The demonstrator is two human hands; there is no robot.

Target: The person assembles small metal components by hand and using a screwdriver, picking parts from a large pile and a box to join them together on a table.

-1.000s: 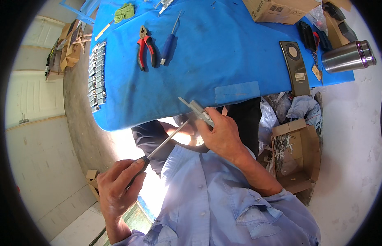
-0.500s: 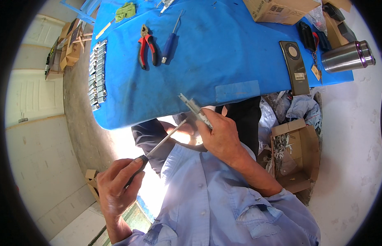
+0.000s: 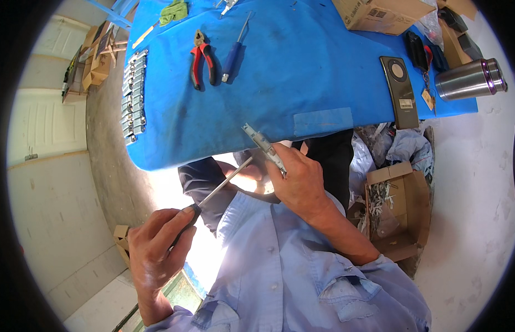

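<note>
In the head view, the left hand (image 3: 158, 243) is closed round the black handle of a screwdriver (image 3: 227, 182), its shaft slanting up toward the right hand (image 3: 301, 180); that one pinches a slim metal part (image 3: 262, 143) by the near edge of the blue counter (image 3: 202, 124); whether the tip touches it, I cannot tell; a skidding tip could jab the pinching fingers, and a loose pinch could drop the part.

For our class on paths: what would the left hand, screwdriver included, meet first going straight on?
Probably the metal part in the right hand; the screwdriver in the left hand points there, though depth's unclear.
</note>
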